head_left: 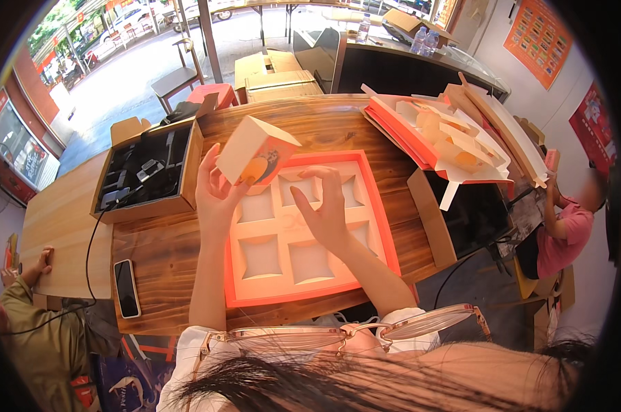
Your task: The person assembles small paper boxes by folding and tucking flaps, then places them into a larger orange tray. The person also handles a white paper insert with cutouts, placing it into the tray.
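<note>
My left hand [216, 189] grips a small box [247, 150] with pale sides and a printed orange-red face, tilted in the air. Beneath both hands lies a wide, shallow gift box [382, 218] with a red-orange rim. Its pale insert [264, 229] has several square recesses, and no item shows in those I can see. My right hand [324, 209] hovers over the insert's right half, thumb and fingers apart, holding nothing. My right hand and forearm hide part of the recesses there.
A black-lined carton [146, 168] with small devices stands at the left, its cable trailing past a phone [126, 288]. Red and pale folded boxes [430, 137] are piled at the back right above another dark-lined carton [430, 220]. People sit at left [46, 343] and right [564, 237].
</note>
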A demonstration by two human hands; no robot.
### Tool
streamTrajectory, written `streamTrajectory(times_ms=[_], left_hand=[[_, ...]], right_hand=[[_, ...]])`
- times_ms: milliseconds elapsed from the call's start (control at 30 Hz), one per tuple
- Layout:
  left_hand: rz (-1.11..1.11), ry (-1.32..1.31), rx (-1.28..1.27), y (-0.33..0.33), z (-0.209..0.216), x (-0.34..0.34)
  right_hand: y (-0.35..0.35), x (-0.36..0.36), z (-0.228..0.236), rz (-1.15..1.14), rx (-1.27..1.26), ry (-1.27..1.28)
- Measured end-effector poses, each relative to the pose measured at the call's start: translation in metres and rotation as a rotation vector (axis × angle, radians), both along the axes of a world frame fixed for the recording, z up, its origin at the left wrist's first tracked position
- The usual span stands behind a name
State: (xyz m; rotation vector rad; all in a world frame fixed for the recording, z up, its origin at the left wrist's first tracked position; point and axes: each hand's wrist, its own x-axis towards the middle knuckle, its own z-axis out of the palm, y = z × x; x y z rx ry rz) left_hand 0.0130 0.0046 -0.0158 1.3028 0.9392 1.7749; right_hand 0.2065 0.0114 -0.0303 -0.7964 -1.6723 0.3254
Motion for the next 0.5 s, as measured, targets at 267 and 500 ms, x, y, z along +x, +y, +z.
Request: streamTrajectory(times_ms=[267, 500], left_hand=[[0.177, 0.424, 0.224, -0.003, 0.002, 0.012], [0.297, 0.789, 0.358, -0.011, 0.006, 0.013]], right_hand=[[0.007, 0.004, -0.009, 0.241, -0.316, 0.286], [0.009, 0.005, -0.004, 0.540, -0.675, 0.485]])
